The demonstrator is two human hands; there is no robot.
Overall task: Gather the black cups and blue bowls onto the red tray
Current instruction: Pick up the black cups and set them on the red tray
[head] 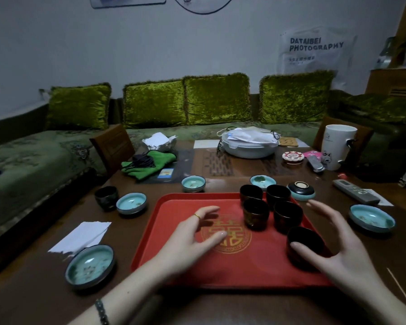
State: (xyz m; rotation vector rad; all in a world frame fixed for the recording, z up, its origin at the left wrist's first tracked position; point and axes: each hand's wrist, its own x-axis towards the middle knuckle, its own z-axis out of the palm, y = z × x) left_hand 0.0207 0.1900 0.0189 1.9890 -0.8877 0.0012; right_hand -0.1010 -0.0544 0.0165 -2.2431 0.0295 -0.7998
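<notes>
The red tray (178, 261) lies in front of me on the dark wooden table. Several black cups stand on its right half; the nearest black cup (302, 238) sits by the right rim. My right hand (338, 252) curls around that cup with fingers spread, thumb touching its near side. My left hand (192, 235) hovers open over the tray's gold emblem. One more black cup (106, 197) stands off the tray at the left. Blue bowls rest on the table: near left (89, 266), left (131, 202), back middle (193, 183), back right (262, 180), far right (372, 218), and one upside down (301, 190).
A white paper (80, 236) lies left of the tray. A remote (355, 191), a white mug (338, 146), a lidded white dish (249, 147) and a green cloth (148, 164) crowd the table's back. A green sofa with cushions stands behind.
</notes>
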